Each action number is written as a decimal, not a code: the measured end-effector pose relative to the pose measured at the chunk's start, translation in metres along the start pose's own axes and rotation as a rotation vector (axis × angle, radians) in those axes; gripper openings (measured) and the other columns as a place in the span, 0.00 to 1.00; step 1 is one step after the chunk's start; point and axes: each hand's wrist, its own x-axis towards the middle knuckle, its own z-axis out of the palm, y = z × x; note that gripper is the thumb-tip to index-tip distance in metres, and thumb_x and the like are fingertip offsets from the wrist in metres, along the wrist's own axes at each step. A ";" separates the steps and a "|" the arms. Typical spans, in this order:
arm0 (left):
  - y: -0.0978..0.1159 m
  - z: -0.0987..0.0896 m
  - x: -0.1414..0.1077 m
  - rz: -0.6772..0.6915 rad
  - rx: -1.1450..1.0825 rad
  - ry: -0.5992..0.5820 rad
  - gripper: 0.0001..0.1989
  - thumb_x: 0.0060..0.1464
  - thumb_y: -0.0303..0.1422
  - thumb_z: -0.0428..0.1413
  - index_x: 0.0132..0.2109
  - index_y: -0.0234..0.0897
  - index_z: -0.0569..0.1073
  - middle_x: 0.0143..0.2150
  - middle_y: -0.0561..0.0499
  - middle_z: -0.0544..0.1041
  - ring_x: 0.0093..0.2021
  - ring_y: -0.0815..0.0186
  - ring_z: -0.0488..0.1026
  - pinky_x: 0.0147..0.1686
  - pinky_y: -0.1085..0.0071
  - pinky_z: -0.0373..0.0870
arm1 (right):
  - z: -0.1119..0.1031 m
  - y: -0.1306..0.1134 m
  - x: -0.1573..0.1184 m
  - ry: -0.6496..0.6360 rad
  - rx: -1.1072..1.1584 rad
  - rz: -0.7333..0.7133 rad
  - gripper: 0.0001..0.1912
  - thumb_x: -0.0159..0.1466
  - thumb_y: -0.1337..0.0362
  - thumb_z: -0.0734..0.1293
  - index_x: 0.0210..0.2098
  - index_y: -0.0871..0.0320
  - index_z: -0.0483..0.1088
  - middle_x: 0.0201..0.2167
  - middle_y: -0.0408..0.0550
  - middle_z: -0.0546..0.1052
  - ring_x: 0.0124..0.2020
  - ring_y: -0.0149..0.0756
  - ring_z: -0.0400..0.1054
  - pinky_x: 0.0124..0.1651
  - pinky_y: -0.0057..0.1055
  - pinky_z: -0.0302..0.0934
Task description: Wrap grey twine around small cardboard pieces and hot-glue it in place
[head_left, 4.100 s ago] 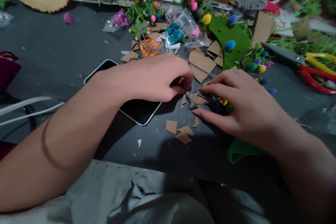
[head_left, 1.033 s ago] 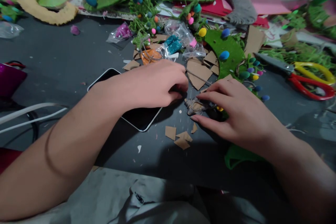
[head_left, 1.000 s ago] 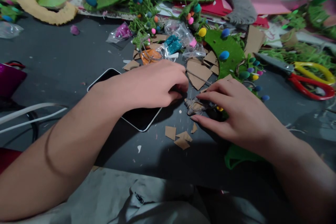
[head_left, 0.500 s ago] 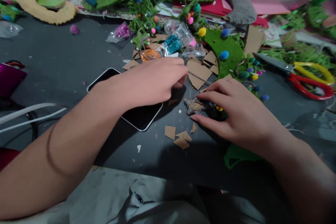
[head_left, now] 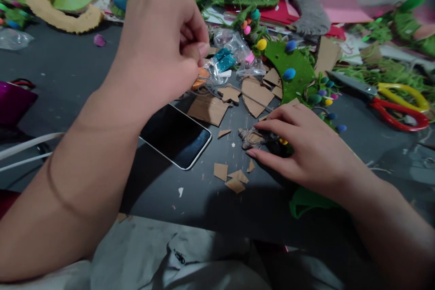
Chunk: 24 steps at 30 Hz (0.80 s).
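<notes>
A small cardboard star [head_left: 254, 137], partly wrapped in grey yarn with bare card in its middle, lies on the dark table. My right hand [head_left: 302, 145] holds it at its right side, thumb below and fingers above. My left hand [head_left: 163, 45] is raised over the phone's far end, its fingers pinched together; what is between them cannot be made out. Below it and to the right lie loops of grey yarn [head_left: 207, 86], a plain cardboard star [head_left: 229, 94] and a cardboard piece [head_left: 209, 108].
A phone [head_left: 176, 136] lies left of the stars. Cardboard scraps [head_left: 235, 185] are scattered nearer me. Scissors [head_left: 384, 95] with red and yellow handles lie on the right. Green yarn-wrapped shapes [head_left: 292, 68] with coloured balls, and plastic bags [head_left: 234, 45], crowd the back.
My left hand has risen and moved away to the left from near the wrapped star, uncovering the plain star, the cardboard piece and more of the phone. My right hand has stayed in place.
</notes>
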 end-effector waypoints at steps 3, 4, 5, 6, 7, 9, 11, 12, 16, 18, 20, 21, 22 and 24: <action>0.000 0.002 0.000 0.097 0.008 0.008 0.06 0.61 0.37 0.58 0.40 0.43 0.78 0.40 0.49 0.79 0.43 0.58 0.79 0.42 0.60 0.80 | 0.000 0.000 -0.001 -0.002 0.000 0.002 0.23 0.67 0.48 0.67 0.50 0.61 0.77 0.44 0.59 0.75 0.45 0.53 0.69 0.49 0.49 0.66; 0.001 0.003 -0.001 0.110 0.006 0.001 0.06 0.61 0.37 0.58 0.40 0.42 0.79 0.40 0.49 0.80 0.43 0.58 0.80 0.43 0.60 0.80 | 0.000 0.000 -0.001 -0.002 0.000 0.003 0.23 0.67 0.48 0.67 0.50 0.61 0.77 0.44 0.59 0.75 0.46 0.53 0.69 0.49 0.50 0.66; 0.003 0.005 -0.002 0.116 0.004 -0.002 0.06 0.61 0.36 0.59 0.40 0.41 0.79 0.40 0.50 0.80 0.43 0.59 0.80 0.44 0.60 0.80 | 0.000 0.000 -0.001 -0.003 0.000 0.003 0.23 0.68 0.48 0.67 0.50 0.61 0.77 0.44 0.59 0.75 0.46 0.53 0.69 0.49 0.50 0.66; 0.005 0.007 -0.004 0.119 0.001 -0.006 0.05 0.60 0.35 0.59 0.39 0.41 0.79 0.40 0.50 0.80 0.42 0.60 0.80 0.45 0.60 0.79 | -0.001 0.000 -0.001 -0.002 0.000 0.005 0.24 0.68 0.48 0.67 0.50 0.62 0.77 0.45 0.59 0.75 0.46 0.53 0.69 0.50 0.50 0.66; 0.007 0.010 -0.005 0.120 -0.007 -0.019 0.05 0.60 0.34 0.59 0.38 0.41 0.79 0.39 0.51 0.80 0.41 0.61 0.79 0.44 0.61 0.79 | -0.001 0.000 -0.001 -0.002 0.001 0.006 0.24 0.68 0.49 0.67 0.50 0.62 0.77 0.45 0.58 0.74 0.46 0.53 0.69 0.50 0.50 0.66; 0.012 0.014 -0.007 0.131 -0.017 -0.052 0.04 0.60 0.33 0.58 0.38 0.42 0.78 0.38 0.51 0.80 0.39 0.62 0.79 0.43 0.62 0.77 | -0.001 -0.001 0.000 -0.002 0.006 0.011 0.24 0.68 0.49 0.67 0.51 0.63 0.77 0.45 0.58 0.74 0.46 0.52 0.68 0.50 0.50 0.66; 0.015 0.018 -0.008 0.154 0.006 -0.082 0.04 0.60 0.33 0.57 0.39 0.43 0.77 0.37 0.52 0.79 0.38 0.62 0.78 0.41 0.63 0.75 | -0.001 -0.002 0.000 -0.005 0.009 0.016 0.24 0.68 0.49 0.67 0.51 0.63 0.77 0.45 0.58 0.74 0.46 0.52 0.68 0.50 0.50 0.66; 0.016 0.020 -0.008 0.163 0.020 -0.087 0.04 0.60 0.32 0.56 0.38 0.43 0.76 0.36 0.52 0.79 0.38 0.62 0.77 0.40 0.63 0.73 | -0.001 -0.002 0.000 -0.008 0.007 0.020 0.23 0.68 0.49 0.67 0.51 0.62 0.77 0.45 0.57 0.74 0.46 0.52 0.68 0.50 0.49 0.66; 0.015 0.024 -0.008 0.149 0.000 -0.090 0.04 0.59 0.32 0.56 0.38 0.43 0.75 0.35 0.51 0.78 0.37 0.61 0.76 0.39 0.64 0.71 | -0.002 -0.003 -0.001 -0.019 0.000 0.035 0.23 0.68 0.49 0.67 0.51 0.60 0.77 0.45 0.57 0.74 0.47 0.51 0.68 0.49 0.48 0.66; 0.014 0.026 -0.007 0.136 -0.025 -0.106 0.04 0.60 0.32 0.55 0.39 0.43 0.76 0.35 0.51 0.79 0.37 0.61 0.77 0.39 0.64 0.71 | -0.002 -0.003 -0.001 -0.020 -0.002 0.038 0.23 0.68 0.49 0.67 0.51 0.60 0.77 0.45 0.56 0.74 0.47 0.51 0.68 0.49 0.47 0.66; 0.012 0.027 -0.007 0.129 -0.036 -0.121 0.06 0.61 0.33 0.55 0.39 0.43 0.77 0.36 0.50 0.80 0.37 0.60 0.78 0.39 0.64 0.71 | -0.002 -0.003 -0.002 -0.020 -0.004 0.039 0.23 0.68 0.49 0.67 0.51 0.60 0.77 0.45 0.56 0.74 0.47 0.51 0.68 0.49 0.47 0.66; 0.011 0.027 -0.006 0.125 -0.034 -0.124 0.07 0.61 0.33 0.54 0.38 0.43 0.78 0.36 0.50 0.81 0.37 0.60 0.78 0.39 0.64 0.71 | -0.002 -0.003 -0.002 -0.022 -0.006 0.039 0.23 0.68 0.49 0.67 0.52 0.60 0.76 0.45 0.56 0.74 0.47 0.50 0.68 0.49 0.47 0.67; 0.010 0.026 -0.005 0.117 -0.036 -0.125 0.07 0.62 0.33 0.54 0.38 0.43 0.78 0.36 0.50 0.82 0.37 0.60 0.79 0.39 0.65 0.72 | -0.002 -0.003 -0.002 -0.024 -0.007 0.040 0.23 0.68 0.49 0.67 0.52 0.60 0.76 0.45 0.56 0.74 0.47 0.50 0.68 0.49 0.47 0.67; 0.010 0.024 -0.004 0.076 -0.061 -0.116 0.08 0.63 0.34 0.55 0.37 0.42 0.78 0.35 0.51 0.82 0.35 0.61 0.80 0.39 0.65 0.72 | -0.002 -0.004 -0.002 -0.024 -0.011 0.039 0.23 0.68 0.49 0.67 0.52 0.61 0.76 0.46 0.56 0.74 0.47 0.50 0.68 0.49 0.47 0.67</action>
